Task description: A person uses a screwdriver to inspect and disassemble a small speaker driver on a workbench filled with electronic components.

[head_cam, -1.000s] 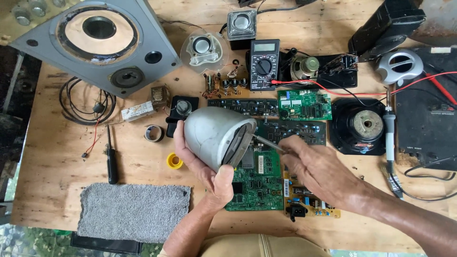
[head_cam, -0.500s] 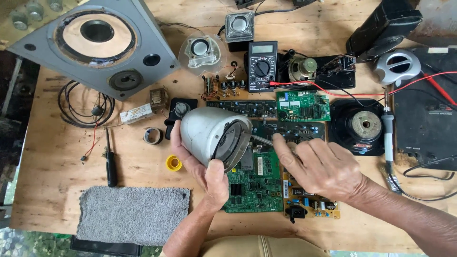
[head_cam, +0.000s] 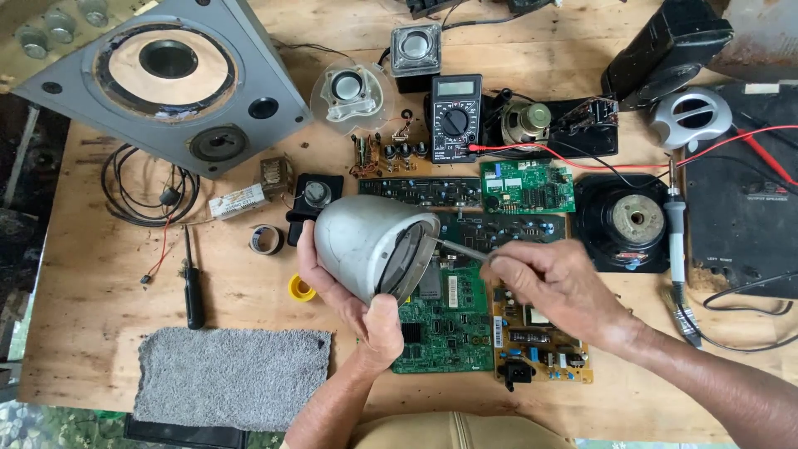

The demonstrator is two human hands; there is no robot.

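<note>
I have my left hand (head_cam: 353,303) wrapped under the silver dome (head_cam: 366,245), its grip pressed around the shell, thumb up on the rim, holding it tilted above the table (head_cam: 100,333) with the open face turned to the right. My right hand (head_cam: 557,287) pinches a thin metal tool (head_cam: 457,248), fingers pressed together on its shaft, and the tip now sits at the dome's rim. Against a second ago the right hand has slid a little right and back, so more of the tool shows, while the dome has barely shifted in my hold. I read that as the tip working at the rim's edge rather than deep inside. Under my hands lies a green board (head_cam: 440,328); the multimeter (head_cam: 454,118) stands well behind.
</note>
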